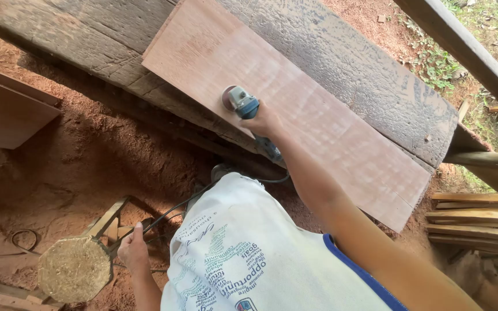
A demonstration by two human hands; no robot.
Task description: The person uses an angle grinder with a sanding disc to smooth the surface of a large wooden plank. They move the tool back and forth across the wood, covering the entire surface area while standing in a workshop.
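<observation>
From the head camera, the right hand [263,120] is closed around the body of a blue angle grinder [248,107], its arm stretching away from the near right. The grinder's round disc end rests on a long reddish wooden board [318,121], near the board's left half and close to its near edge. The board lies slanted, running from far left to near right, on top of a wide, dark, weathered plank counter [370,75] that carries it.

The left hand [132,249] hangs low at the near left, fingers curled around a black power cable [171,212] that trails across the ground and up towards the grinder. Just left of this hand stands a round stool [74,269] with a pale, rough top and a wooden frame.

The ground is covered in reddish sawdust [87,155]. A flat wooden panel [7,115] lies at the far left, and a stack of thin wooden slats [479,222] sits at the right.
</observation>
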